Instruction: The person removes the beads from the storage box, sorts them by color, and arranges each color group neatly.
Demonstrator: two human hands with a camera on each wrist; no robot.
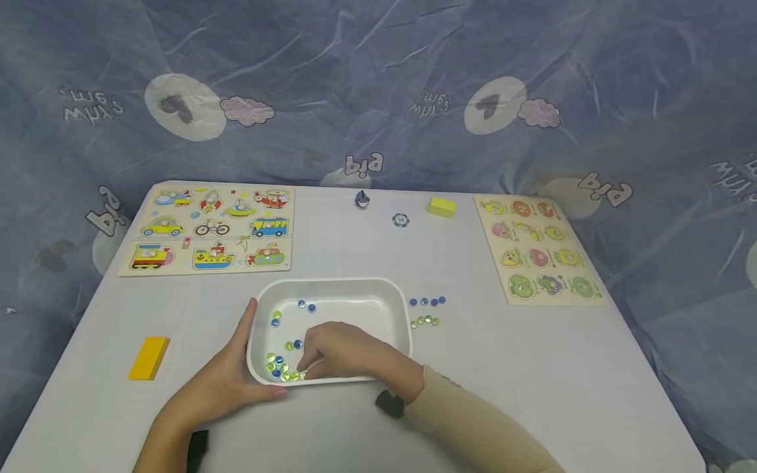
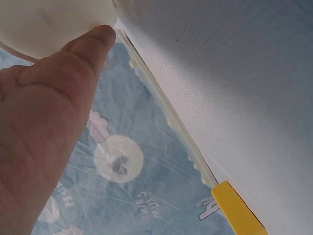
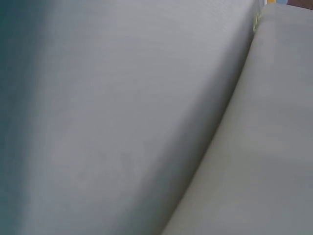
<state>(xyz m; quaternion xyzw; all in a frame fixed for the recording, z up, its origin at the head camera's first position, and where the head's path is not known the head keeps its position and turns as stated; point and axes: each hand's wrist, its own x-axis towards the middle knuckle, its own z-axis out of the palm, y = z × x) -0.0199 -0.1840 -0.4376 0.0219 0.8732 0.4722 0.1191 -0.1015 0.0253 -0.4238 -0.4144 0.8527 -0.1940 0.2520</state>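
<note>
A white tray [image 1: 355,299] holds several green and blue glass beads, mostly gathered in its near left corner. My left hand [image 1: 215,384] rests around that corner, its straight fingers along the left side and its thumb along the front edge. In the left wrist view, the left hand [image 2: 54,103] reaches to the tray [image 2: 54,22]. Inside the tray, the right hand [image 1: 343,351] has its thumb and index finger curled together, pinching a green bead [image 1: 303,375] by the front wall. Its other fingers are mostly hidden. No hand shows clearly in the right wrist view.
Right of the tray lie a row of blue beads [image 1: 424,301] and a row of green beads [image 1: 422,320]. Picture puzzle boards stand far left [image 1: 242,243] and far right [image 1: 503,263]. Yellow blocks [image 1: 148,359], a chip [image 1: 401,220] and a small figurine [image 1: 362,200] lie around.
</note>
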